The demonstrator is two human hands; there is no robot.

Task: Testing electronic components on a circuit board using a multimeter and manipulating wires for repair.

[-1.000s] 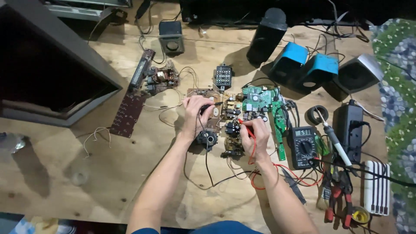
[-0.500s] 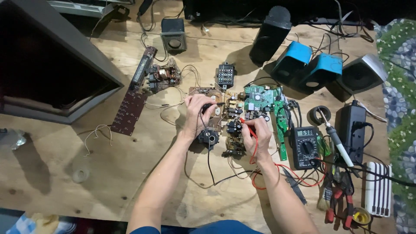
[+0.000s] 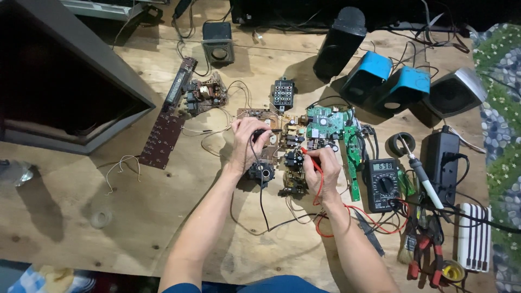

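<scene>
The left hand (image 3: 248, 142) rests on the brown circuit board (image 3: 274, 142) in the middle of the pale wooden bench (image 3: 135, 217). Its fingers are closed around a thin black probe (image 3: 266, 132), and the tip of the probe touches the board. A black lead (image 3: 260, 201) goes from this hand down over the bench towards the person. The right hand (image 3: 321, 171) lies just beside it, on the right part of the same board, and its fingers pinch a thin red probe (image 3: 308, 152) which points at the dark parts there. A red lead (image 3: 347, 225) goes from this hand to the black multimeter with a round dial (image 3: 381, 183), which lies near, on the right (its small screen is lit). A green circuit board (image 3: 325, 122) touches the brown one at the upper right. Two blue speakers (image 3: 388, 84) and a black speaker (image 3: 339, 43) stand behind, well apart from the hands. A soldering iron with white handle (image 3: 422, 176) lies right of the multimeter, and a long dark button strip (image 3: 163, 135) lies left.
</scene>
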